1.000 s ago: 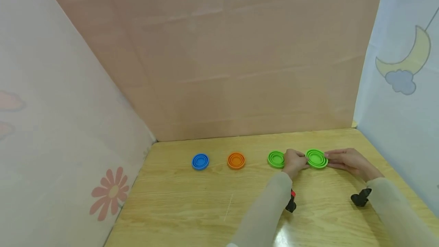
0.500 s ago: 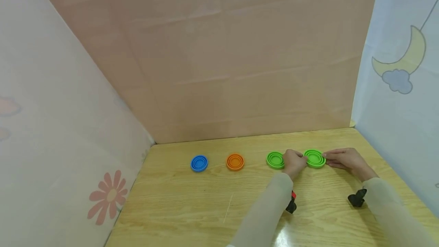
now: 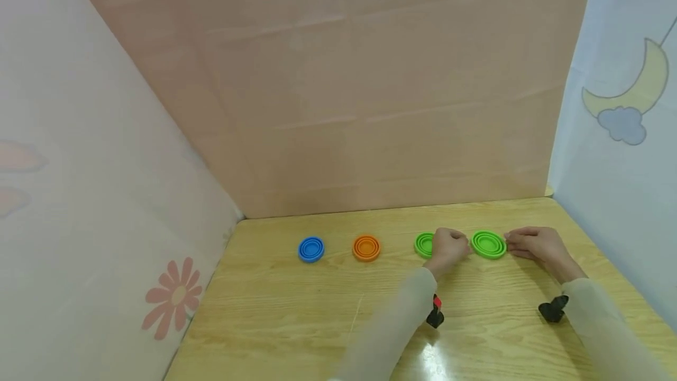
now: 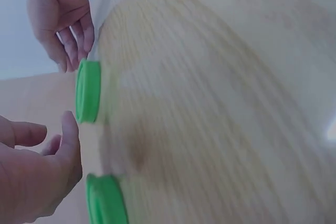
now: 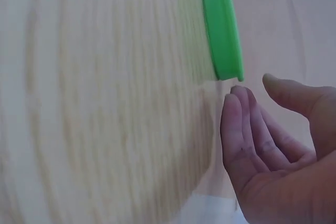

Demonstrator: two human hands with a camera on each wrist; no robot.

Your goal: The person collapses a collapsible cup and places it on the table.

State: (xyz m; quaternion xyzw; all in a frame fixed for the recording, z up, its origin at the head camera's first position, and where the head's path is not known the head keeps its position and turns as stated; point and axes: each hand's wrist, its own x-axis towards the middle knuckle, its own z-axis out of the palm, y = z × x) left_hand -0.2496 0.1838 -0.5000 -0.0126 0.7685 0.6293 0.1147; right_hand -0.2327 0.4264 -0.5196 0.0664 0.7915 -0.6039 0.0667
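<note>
Two round green collapsible cups, folded flat into concentric rings, lie on the table at the right in the head view. My left hand (image 3: 448, 250) hovers between them, overlapping the left green cup (image 3: 424, 244). In the left wrist view its thumb and fingers are parted with nothing between them. The right green cup (image 3: 488, 244) lies between my two hands. My right hand (image 3: 538, 247) is on its far right side, fingers loosely extended, fingertips just short of the rim in the right wrist view. An orange collapsible cup (image 3: 366, 248) and a blue collapsible cup (image 3: 311, 249) continue the row leftward.
The wooden table (image 3: 275, 310) meets a tan back panel (image 3: 370, 134) just behind the row of cups. Pale printed walls stand on both sides, the right wall (image 3: 624, 204) near my right arm. A black wrist device (image 3: 435, 313) is on my left wrist.
Both hands have let go of the right green cup. My left hand has drawn back to the left, and my right hand has shifted slightly away to the right.
</note>
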